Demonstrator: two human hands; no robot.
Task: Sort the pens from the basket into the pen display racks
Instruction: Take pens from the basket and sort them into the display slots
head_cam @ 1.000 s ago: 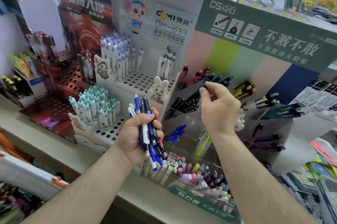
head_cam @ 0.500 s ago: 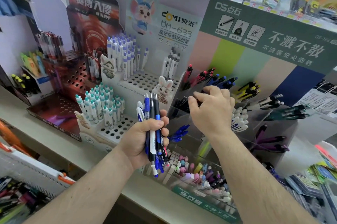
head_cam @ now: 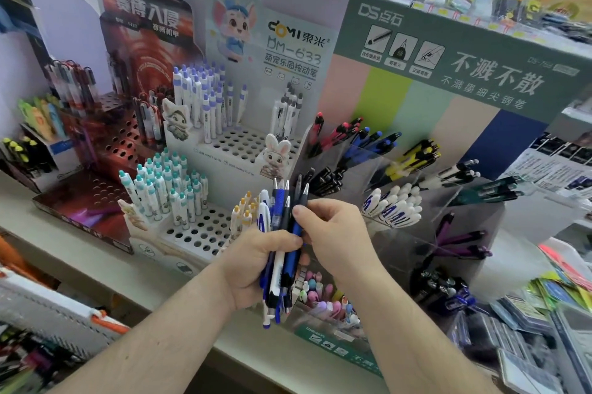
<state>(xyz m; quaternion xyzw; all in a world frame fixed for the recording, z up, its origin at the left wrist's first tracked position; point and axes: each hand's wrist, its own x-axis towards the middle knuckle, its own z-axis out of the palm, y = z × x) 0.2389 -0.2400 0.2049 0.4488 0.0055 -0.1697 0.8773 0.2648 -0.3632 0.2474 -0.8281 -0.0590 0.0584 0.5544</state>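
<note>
From the head view, the left hand [head_cam: 256, 265] is clenched around a bundle of pens [head_cam: 283, 246], blue, black and white ones mixed, standing roughly upright with their clip ends up and their tips poking out below the fist. The right hand [head_cam: 333, 233] has its thumb and fingers pinched on a dark pen near the top of that bundle, so it grips a pen that is not yet free of the rest. The bundle hangs above the front edge of the shelf [head_cam: 134, 268], just before the clear acrylic rack [head_cam: 400, 188], whose slanted compartments hold red, blue, yellow-and-black, black and white pens, each colour apart. To the left stands the white hole rack [head_cam: 198, 233], with teal-capped pens along its left side and many holes empty. No basket shows anywhere here.

The step, as I read it, is drawing one pen out and matching it to its compartment. Best to loosen the fist a touch as the pen lifts, pull straight along its length so its neighbours do not ride up with it, then check the barrel colour against the black and blue compartments before dropping it in.
</note>
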